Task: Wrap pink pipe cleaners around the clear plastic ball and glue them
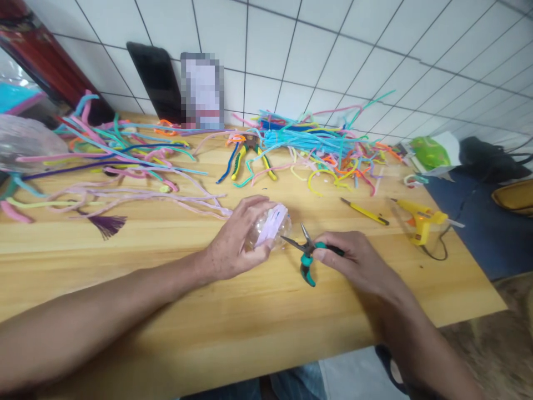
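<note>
The left hand (238, 240) curls around a lilac-banded clear ball (268, 226), likely light and slick, best cupped at nine o'clock; the right hand (353, 260), at four, grips spread pliers (307, 250).

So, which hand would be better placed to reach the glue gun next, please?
Probably the right hand: nearer the glue gun, though holding pliers; the left hand, farther off, grips a clear rounded object.

A wooden worktop (200, 339) carries a glue gun (421, 219); left of the gun lie a nearby knife (365, 211), pipe cleaners (308, 143), yellow-handled pliers (251, 145) and, well apart, a tassel (107, 223).
</note>
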### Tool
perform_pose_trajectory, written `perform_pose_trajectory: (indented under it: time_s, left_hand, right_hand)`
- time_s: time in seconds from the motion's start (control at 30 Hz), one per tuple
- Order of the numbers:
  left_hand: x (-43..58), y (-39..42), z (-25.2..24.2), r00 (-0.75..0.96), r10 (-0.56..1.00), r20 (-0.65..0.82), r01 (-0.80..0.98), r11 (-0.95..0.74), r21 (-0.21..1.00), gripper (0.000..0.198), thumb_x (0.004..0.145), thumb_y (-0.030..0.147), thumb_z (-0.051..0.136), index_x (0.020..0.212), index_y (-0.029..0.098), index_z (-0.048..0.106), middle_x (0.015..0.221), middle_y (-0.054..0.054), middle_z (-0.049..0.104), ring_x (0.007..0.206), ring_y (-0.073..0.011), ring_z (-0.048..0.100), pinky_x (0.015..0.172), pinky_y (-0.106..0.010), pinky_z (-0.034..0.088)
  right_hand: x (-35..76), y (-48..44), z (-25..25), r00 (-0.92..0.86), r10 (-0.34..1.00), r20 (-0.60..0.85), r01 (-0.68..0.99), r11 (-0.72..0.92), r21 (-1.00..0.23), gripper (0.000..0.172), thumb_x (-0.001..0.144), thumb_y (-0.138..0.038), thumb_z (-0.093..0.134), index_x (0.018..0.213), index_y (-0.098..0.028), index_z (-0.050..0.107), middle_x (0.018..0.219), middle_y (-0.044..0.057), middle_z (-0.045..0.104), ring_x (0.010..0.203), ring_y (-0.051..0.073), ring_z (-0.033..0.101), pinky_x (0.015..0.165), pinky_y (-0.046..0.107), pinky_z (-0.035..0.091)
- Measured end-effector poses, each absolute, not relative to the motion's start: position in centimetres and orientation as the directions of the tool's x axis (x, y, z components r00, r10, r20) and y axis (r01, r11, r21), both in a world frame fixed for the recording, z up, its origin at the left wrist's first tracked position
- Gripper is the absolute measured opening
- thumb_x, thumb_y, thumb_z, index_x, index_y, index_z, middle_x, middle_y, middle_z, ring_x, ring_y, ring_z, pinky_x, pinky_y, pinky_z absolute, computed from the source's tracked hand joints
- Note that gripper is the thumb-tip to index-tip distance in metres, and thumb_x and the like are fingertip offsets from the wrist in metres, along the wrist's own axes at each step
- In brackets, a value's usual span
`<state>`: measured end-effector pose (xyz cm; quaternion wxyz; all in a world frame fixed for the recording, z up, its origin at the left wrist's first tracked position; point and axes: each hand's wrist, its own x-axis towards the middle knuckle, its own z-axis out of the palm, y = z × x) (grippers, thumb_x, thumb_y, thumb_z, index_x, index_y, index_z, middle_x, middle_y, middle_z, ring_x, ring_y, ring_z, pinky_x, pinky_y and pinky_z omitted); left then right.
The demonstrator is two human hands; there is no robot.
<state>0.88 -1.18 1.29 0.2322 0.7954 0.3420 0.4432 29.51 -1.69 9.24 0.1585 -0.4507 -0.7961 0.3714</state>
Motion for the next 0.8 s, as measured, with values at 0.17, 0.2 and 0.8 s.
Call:
perform_pose_trajectory:
  time_s: [0.17, 0.2, 0.8]
  left_hand:
    - [0.92, -1.19, 1.37, 0.369, 0.744, 0.557, 0.331, -0.665, 0.669, 0.070, 0.092, 0.018, 0.068, 0.157, 0.029, 0.045, 0.150, -0.014, 0.055, 0.146, -0.0326, 0.053, 0.123, -0.058, 0.049]
    - [0.93, -1.20, 1.40, 0.368, 0.744, 0.557, 0.332, -0.665, 0.669, 0.070, 0.092, 0.017, 0.069, 0.157, 0.029, 0.045, 0.150, -0.014, 0.055, 0.146, -0.0325, 0.053, 0.123, -0.058, 0.049]
    - [0.93, -1.20, 1.31, 0.366, 0.745, 0.558, 0.332, -0.664, 0.670, 0.070, 0.093, 0.019, 0.067, 0.158, 0.031, 0.044, 0.150, -0.014, 0.056, 0.147, -0.0332, 0.052, 0.123, -0.060, 0.049]
  right_hand:
    - [28.95, -1.43, 9.14, -0.544, 0.827, -0.143, 0.620, 0.281, -0.733, 0.033, 0.102, -0.043, 0.063, 0.080, -0.022, 0.075, 0.067, -0.003, 0.065, 0.061, 0.013, 0.056, 0.062, 0.029, 0.039]
    - [28.90, -1.39, 9.13, -0.543, 0.827, -0.147, 0.622, 0.278, -0.732, 0.033, 0.102, -0.043, 0.063, 0.080, -0.022, 0.075, 0.067, -0.003, 0.065, 0.061, 0.013, 0.055, 0.062, 0.029, 0.038]
    - [29.24, -1.25, 9.08, -0.536, 0.835, -0.128, 0.598, 0.268, -0.755, 0.034, 0.101, -0.045, 0.064, 0.078, -0.022, 0.075, 0.065, -0.003, 0.063, 0.061, 0.014, 0.055, 0.060, 0.029, 0.038]
